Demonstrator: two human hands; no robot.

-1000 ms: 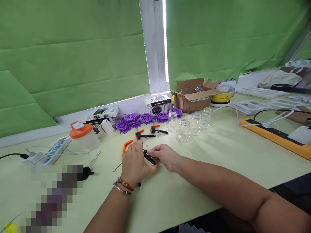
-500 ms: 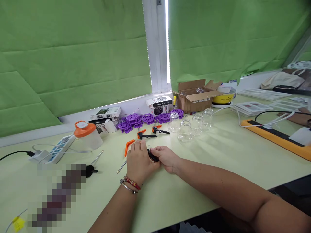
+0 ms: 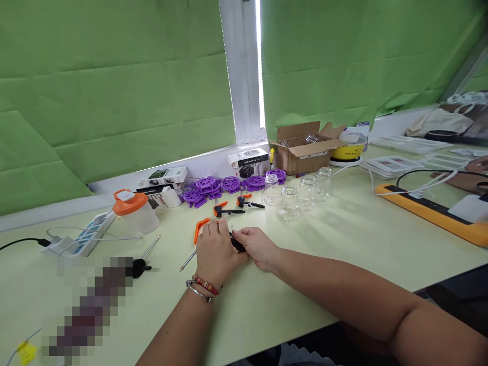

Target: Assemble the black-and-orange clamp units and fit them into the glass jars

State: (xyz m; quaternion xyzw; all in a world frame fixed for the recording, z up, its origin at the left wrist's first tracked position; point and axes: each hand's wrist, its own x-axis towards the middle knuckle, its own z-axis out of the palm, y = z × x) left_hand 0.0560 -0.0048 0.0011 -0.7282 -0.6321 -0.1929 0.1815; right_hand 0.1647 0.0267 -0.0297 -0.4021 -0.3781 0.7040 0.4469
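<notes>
My left hand [image 3: 215,249] is closed around a small black part [image 3: 238,245], most of it hidden by the fingers. From the right, my right hand [image 3: 256,246] pinches the same part between thumb and fingers. Beside my left hand lie an orange angled piece [image 3: 200,230] and a thin metal rod [image 3: 188,261], its far end hidden. Just beyond my hands rest two black-and-orange pieces with black arms, one nearer [image 3: 227,210] and one farther [image 3: 249,202].
Upturned clear glass jars [image 3: 288,204] stand right of centre. Purple spoked plastic parts [image 3: 206,185] line the back, near printed boxes [image 3: 249,161] and an open carton [image 3: 307,152]. An orange-lidded jug [image 3: 136,208] and power strip [image 3: 93,234] are left; another person's hand [image 3: 478,165] is far right.
The view has shifted slightly, so everything sits a little farther left. Both hands keep their hold on the black part with hardly any movement.
</notes>
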